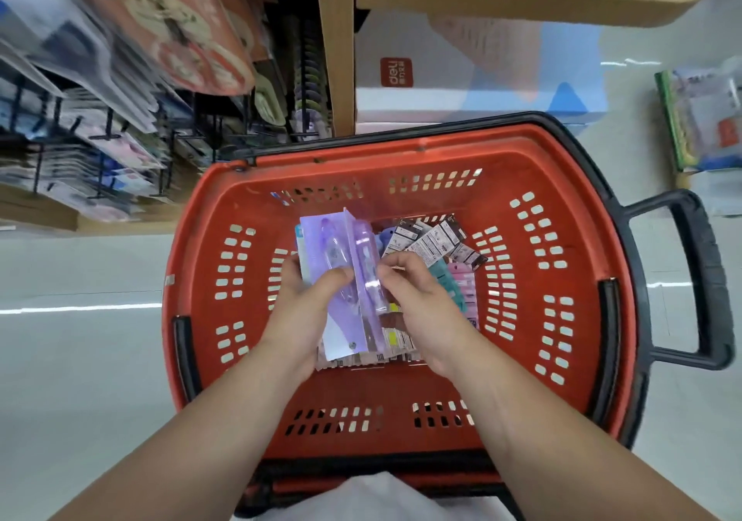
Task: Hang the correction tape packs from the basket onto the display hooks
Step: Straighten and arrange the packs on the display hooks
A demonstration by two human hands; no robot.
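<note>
Both hands were over the basket (405,147). Left hand (299,314) gripped a stack of purple packs (341,245), thumb on top. Right hand (417,300) pinched the stack's right edge. Loose packs (435,239) lay in the basket; hooks (100,135) upper left.

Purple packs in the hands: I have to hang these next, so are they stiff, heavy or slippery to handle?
Probably fairly stiff: the purple packs stand flat above the left hand without drooping. Likely light, since several sit in one grip. Their glossy fronts may slide on each other; the right hand pinches one edge.
</note>
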